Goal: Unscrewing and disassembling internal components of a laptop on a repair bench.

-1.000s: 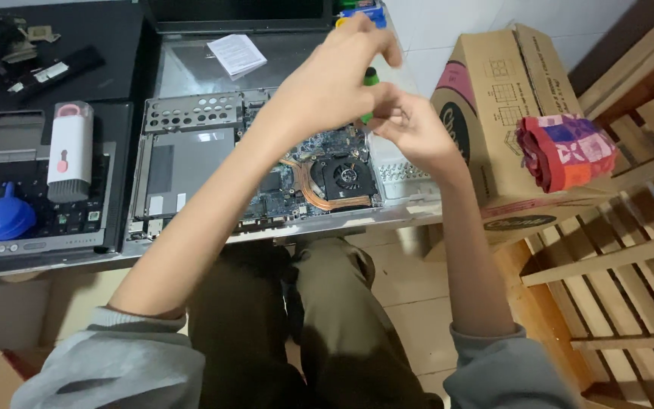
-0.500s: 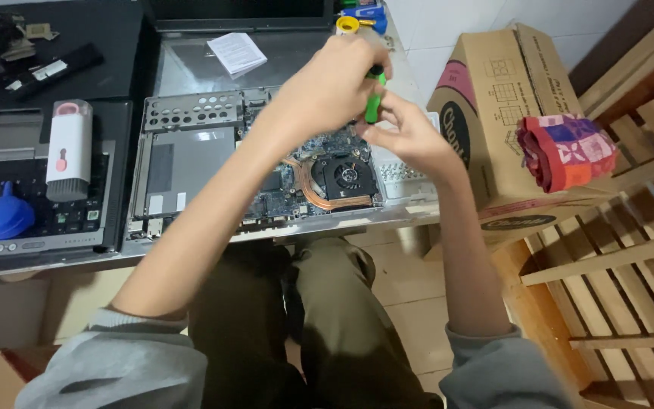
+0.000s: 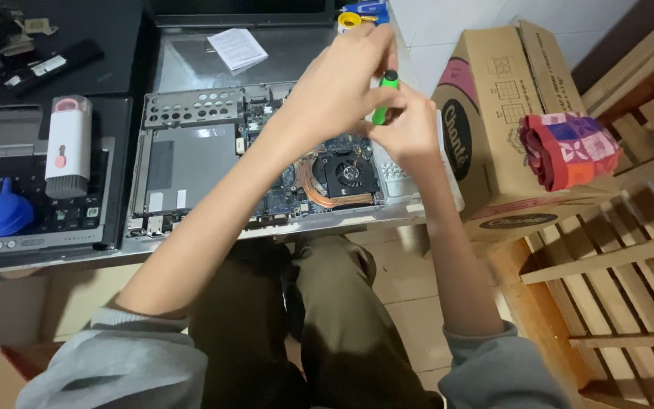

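seen from the head camera, the left hand [image 3: 340, 85] and right hand [image 3: 410, 129] both grip a slim green plastic screwdriver [image 3: 382, 97], held upright above the opened grey laptop chassis [image 3: 191, 155], beside a brown cardboard box [image 3: 493, 129].

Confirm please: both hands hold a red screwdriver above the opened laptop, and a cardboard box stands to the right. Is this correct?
Not quite. The head view shows the screwdriver is green, not red. Both the left hand and the right hand hold it above the opened laptop, and the cardboard box stands to the right.
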